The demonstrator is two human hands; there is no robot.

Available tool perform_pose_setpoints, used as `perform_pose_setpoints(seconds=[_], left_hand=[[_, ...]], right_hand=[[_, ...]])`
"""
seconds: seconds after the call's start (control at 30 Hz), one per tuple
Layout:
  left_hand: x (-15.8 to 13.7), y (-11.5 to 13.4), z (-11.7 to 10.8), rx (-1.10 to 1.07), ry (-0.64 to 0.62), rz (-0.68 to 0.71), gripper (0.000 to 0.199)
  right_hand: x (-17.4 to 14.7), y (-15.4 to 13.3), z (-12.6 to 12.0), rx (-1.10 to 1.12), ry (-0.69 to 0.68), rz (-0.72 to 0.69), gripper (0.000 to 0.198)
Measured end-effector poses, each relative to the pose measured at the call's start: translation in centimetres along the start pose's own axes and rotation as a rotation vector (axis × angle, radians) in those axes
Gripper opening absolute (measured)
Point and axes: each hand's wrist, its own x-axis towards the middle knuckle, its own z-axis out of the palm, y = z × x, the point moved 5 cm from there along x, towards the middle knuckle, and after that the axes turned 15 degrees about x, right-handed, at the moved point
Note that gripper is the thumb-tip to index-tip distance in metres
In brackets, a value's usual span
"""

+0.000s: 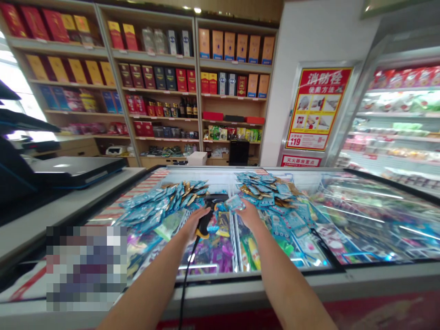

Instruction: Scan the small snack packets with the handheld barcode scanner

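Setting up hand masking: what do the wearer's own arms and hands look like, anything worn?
Two bare forearms, left forearm and right forearm, widening toward the bottom of the picture. No sleeves in view. Left hand and right hand are ungloved; no watch or bracelet shows at either wrist. Rings or nail details are too small to tell.

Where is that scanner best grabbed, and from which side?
Likely grip the scanner by its handle, from the left, where the left hand holds it. The handle is narrow and slants down toward the camera; the wider head sits at the top, and the cord trails from the lower end, so both are better left free.
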Motion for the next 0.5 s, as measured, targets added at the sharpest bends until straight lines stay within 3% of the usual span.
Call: perform_pose_setpoints(seconds=[0.1,0.17,0.23,0.4,0.5], left_hand=[[0.0,0.2,0.3,-0.093,-0.03,0.008,0.028],[-0.2,0.3,0.4,-0.159,-0.028,-0.012,0.03],[-0.3,0.3,0.3,-0.206,-0.023,-0.045,0.034],[0.1,0.2,0.8,-0.352,-0.136,-0.101,0.045],[0.7,-0.1,2.5,-0.42,-0.197,-0.113,0.044]], right_hand=[[-0.4,-1.0,1.1,-0.028,-0.15,-0.072,0.034],[-0.3,-1.3,1.0,0.002,-0.131,-0.077,0.03],[0.0,-1.2,0.0,0.067,-0.014,-0.059,0.032],[0.9,0.7,-4.3,0.244,0.467,0.032,0.042],[1.5,2.3,-5.2,0.458,0.605,0.117,0.05]])
